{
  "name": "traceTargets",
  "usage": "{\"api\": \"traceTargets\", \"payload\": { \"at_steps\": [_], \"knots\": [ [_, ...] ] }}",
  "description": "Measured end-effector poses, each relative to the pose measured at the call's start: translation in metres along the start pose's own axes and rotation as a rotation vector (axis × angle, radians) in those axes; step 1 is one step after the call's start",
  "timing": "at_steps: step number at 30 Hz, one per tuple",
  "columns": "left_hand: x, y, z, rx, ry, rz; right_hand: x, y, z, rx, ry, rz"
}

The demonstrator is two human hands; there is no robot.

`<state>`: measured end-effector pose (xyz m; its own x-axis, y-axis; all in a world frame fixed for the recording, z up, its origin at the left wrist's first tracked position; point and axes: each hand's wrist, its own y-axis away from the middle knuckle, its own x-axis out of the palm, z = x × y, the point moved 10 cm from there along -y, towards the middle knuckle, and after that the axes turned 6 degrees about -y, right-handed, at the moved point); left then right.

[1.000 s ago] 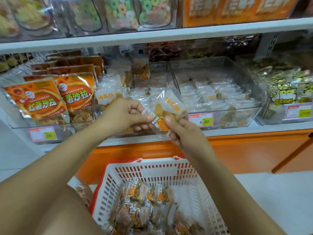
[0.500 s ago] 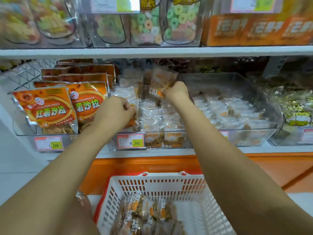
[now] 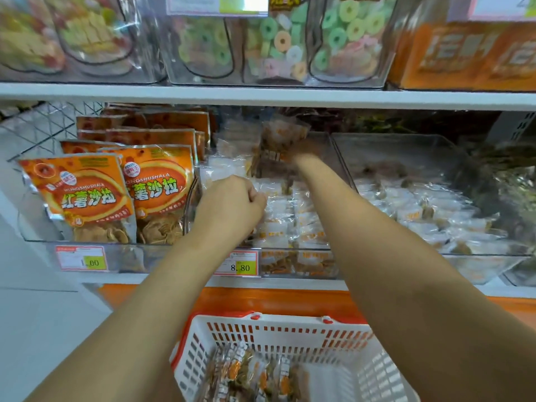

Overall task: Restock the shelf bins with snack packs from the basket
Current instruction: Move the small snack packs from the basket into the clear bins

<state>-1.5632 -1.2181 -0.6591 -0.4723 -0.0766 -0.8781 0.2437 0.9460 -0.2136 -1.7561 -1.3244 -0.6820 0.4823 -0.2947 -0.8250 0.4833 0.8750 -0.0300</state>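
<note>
A white basket (image 3: 290, 332) with a red rim sits low in front of me, with several clear snack packs (image 3: 252, 375) in its bottom. On the middle shelf stands a clear bin (image 3: 293, 259) full of small white-and-orange packs. My right hand (image 3: 301, 153) reaches deep over the back of this bin and holds a clear snack pack (image 3: 282, 137), blurred by motion. My left hand (image 3: 232, 207) hovers over the bin's front left with its fingers curled; whether it holds a pack is hidden.
Orange pouches (image 3: 87, 192) stand in the bin to the left. A second clear bin (image 3: 435, 210) of white packs sits to the right. The upper shelf edge (image 3: 261, 95) runs close above, carrying tubs of ring candy (image 3: 278, 42). Price tags (image 3: 237, 264) line the shelf front.
My right hand has carried the snack pack up from in front of the shelf to the back of the middle bin. My left hand let go of it and moved to the bin's front.
</note>
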Motion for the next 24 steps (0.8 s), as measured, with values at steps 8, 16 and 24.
{"api": "traceTargets", "payload": {
  "at_steps": [8, 16, 24],
  "knots": [
    [-0.018, 0.009, 0.015, -0.089, -0.139, -0.039, 0.011, 0.000, 0.013, -0.032, 0.060, 0.056],
    [-0.019, 0.020, 0.021, -0.134, -0.290, -0.038, -0.001, 0.022, 0.010, -0.070, -0.052, -0.053],
    [-0.032, 0.028, 0.046, -0.215, -0.200, -0.079, -0.019, 0.069, 0.017, -0.154, -0.129, -0.060]
  ]
}}
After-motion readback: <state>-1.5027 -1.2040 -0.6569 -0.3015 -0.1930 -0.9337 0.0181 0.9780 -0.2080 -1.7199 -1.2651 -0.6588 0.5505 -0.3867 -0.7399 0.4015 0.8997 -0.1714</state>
